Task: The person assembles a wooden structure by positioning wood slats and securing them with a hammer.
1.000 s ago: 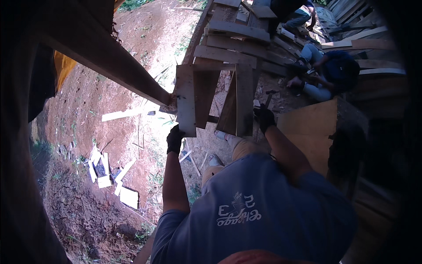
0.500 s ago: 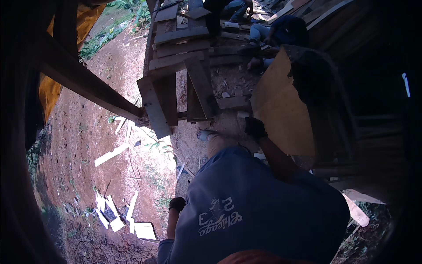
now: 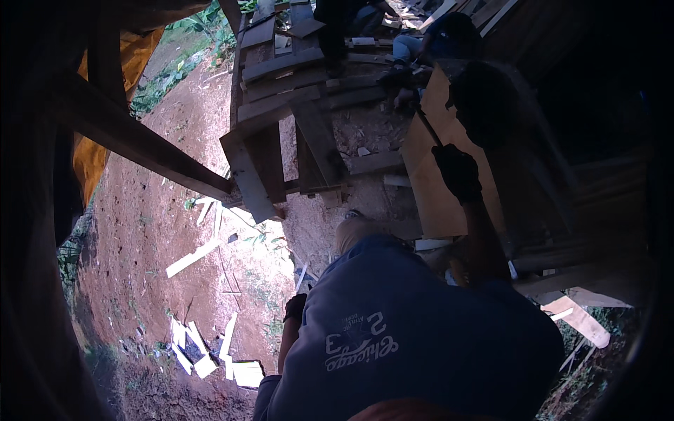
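My right hand [image 3: 458,172], in a dark glove, is raised in front of a tan board [image 3: 414,156]. Its fingers are wrapped round a thin dark rod-like tool [image 3: 430,128] that points up and to the left. Shadow hides what kind of tool it is. My left hand [image 3: 295,307], also gloved in dark cloth, hangs low beside my blue shirt. Its fingers are too dark to make out, and nothing shows in it. Ahead of my legs lies a frame of weathered planks [image 3: 256,179], the nearest ones leaning at angles.
A thick wooden beam [image 3: 151,144] slants across the left. White offcuts [image 3: 193,258] lie scattered on the sunlit red soil. Two other people crouch at the far end, one in a dark blue top [image 3: 453,35]. Timber is stacked in shade on the right.
My right hand has risen and moved right, from low by the planks to in front of the tan board. The dark rod now shows clearly. My left hand has shifted slightly up and right.
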Motion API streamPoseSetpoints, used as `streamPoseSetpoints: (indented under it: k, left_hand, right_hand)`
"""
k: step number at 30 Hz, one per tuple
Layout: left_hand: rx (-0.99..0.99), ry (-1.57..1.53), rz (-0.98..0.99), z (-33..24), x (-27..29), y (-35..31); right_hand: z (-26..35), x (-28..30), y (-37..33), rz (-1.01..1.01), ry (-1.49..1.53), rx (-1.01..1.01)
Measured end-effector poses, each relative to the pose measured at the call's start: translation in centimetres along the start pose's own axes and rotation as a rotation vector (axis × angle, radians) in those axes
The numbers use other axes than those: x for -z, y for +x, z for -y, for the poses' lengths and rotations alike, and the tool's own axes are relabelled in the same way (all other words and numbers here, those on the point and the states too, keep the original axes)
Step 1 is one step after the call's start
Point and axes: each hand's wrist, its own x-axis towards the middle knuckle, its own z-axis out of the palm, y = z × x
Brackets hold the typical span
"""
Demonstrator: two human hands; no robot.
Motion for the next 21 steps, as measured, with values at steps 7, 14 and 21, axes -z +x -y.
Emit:
streamPoseSetpoints:
  k: [7,14,21]
  left_hand:
    - [-0.054,0.016,-0.135,0.4,-0.8,1.0]
    - [0.104,0.005,-0.109,1.0,-2.9,-3.6]
    - [0.310,-0.064,0.055,-5.8,0.5,-3.3]
  right_hand:
    - [8.6,-10.6,3.3,0.159,0.199,0.127]
    - [12.1,-23.2,10.7,0.313,0.345,0.099]
    - [10.2,-36.2,24.5,0.303,0.316,0.072]
